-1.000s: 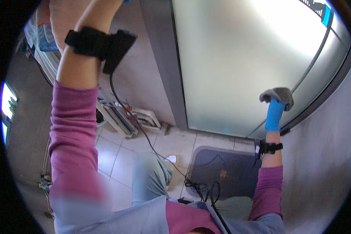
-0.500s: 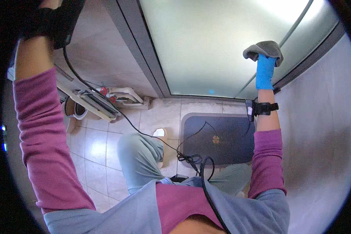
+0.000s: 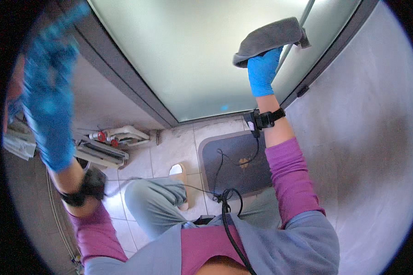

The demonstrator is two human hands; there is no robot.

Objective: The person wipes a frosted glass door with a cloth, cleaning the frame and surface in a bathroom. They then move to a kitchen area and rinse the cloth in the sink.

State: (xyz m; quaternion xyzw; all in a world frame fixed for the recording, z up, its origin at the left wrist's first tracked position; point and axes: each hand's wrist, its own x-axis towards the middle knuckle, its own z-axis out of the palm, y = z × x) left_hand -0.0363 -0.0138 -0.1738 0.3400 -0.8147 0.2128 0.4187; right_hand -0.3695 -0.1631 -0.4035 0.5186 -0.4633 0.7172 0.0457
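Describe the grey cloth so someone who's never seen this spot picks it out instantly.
Find the large frosted glass panel across the upper view. Toward its right side is the blue-gloved right hand, its fingers hidden by the grey cloth. Unlike the flat, dark floor mat below, the cloth is bent and raised at the hand.

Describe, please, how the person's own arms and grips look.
The left grip and right grip wear bright blue gloves. Both arms carry black straps with black boxes; the right one bears a pale mark. Dark cables trail from them. Magenta sleeves emerge from a grey-blue outer layer.
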